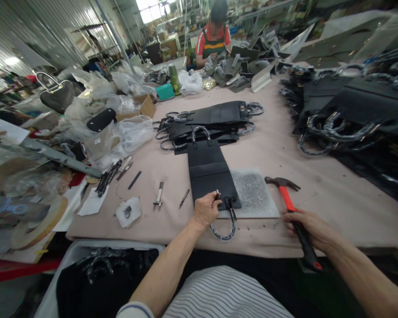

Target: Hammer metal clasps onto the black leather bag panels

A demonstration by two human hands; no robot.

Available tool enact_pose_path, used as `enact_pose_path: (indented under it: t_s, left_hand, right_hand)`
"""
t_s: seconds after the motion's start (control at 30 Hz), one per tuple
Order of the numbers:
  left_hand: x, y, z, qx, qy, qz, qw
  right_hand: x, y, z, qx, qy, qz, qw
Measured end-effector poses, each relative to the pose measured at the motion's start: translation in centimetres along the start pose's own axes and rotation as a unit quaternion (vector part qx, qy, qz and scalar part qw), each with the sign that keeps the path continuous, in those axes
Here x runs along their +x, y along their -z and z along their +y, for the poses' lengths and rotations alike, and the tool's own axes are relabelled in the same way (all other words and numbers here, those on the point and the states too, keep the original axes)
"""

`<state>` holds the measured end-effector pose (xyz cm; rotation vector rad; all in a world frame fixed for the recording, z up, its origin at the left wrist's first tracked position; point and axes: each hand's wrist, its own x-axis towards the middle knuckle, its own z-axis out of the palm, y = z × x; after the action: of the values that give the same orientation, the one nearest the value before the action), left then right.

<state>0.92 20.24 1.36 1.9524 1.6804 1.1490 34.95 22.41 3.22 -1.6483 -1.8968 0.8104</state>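
The pinkish worktop (pixel 268 145) carries stacks of black bag panels (pixel 215 115). One black panel (pixel 208 168) lies nearest the person — wrapped handles at both ends — its near part beside or over a speckled grey slab (pixel 257 192). The hammer (pixel 290 205), its head just right of the slab, is gripped by the right hand (pixel 307 227), fingers curled around the handle. The left hand (pixel 207 210) is closed at the panel's near end, thumb and fingertips pinching a small metal piece (pixel 218 194) — exact shape unclear.
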Motion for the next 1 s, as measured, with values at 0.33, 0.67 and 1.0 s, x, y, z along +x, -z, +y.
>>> enact_pose_path:
  t_s: [0.33,0.67,1.0]
  left_hand:
    - [-0.1,-0.3,-0.4,-0.001,0.014,0.002,1.0]
    - [-0.1,-0.2,-0.5,-0.005,0.003,-0.009,1.0]
    - [0.0,0.0,-0.6,-0.007,-0.008,-0.014,1.0]
  right_hand:
    - [-1.3,2.7,-13.2,0.068,-0.011,0.034,0.997]
    - [-1.3,3.2,-16.5,-0.147,0.247,0.075,0.955]
    - [-1.0,3.4,-17.6,-0.096,0.196,0.057,0.974]
